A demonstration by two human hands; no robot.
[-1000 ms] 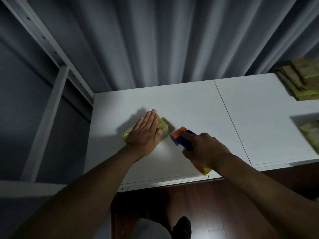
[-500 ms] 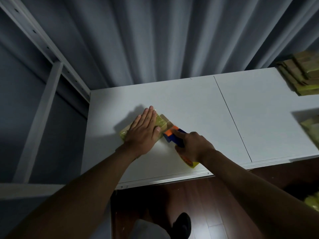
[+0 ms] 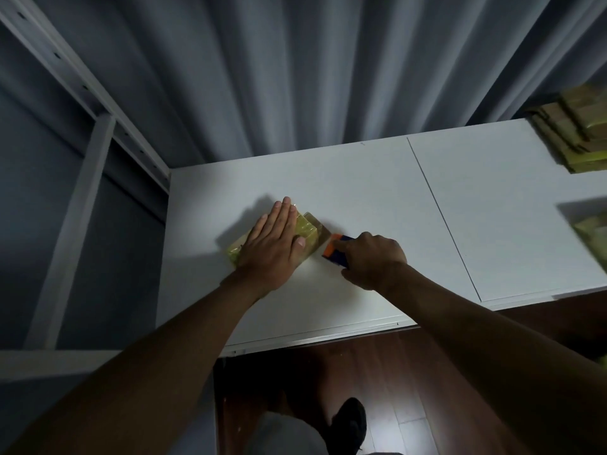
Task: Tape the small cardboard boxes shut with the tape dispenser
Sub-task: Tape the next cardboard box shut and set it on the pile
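Observation:
A small cardboard box (image 3: 308, 232) wrapped in glossy yellowish tape lies on the white table (image 3: 361, 192). My left hand (image 3: 274, 244) presses flat on its top with straight fingers, covering most of it. My right hand (image 3: 371, 257) grips an orange and blue tape dispenser (image 3: 331, 250), whose orange head sits on the table right beside the box's right side. Most of the dispenser is hidden under my fingers.
A stack of flat cardboard boxes (image 3: 578, 133) sits at the table's far right, with another taped box (image 3: 594, 234) at the right edge. A grey metal shelf frame (image 3: 85, 159) stands on the left, a curtain behind. My shoe (image 3: 349, 421) shows on the wooden floor.
My right hand has brought the dispenser leftward, closing the gap to the box's right side. My left hand has stayed flat on the box.

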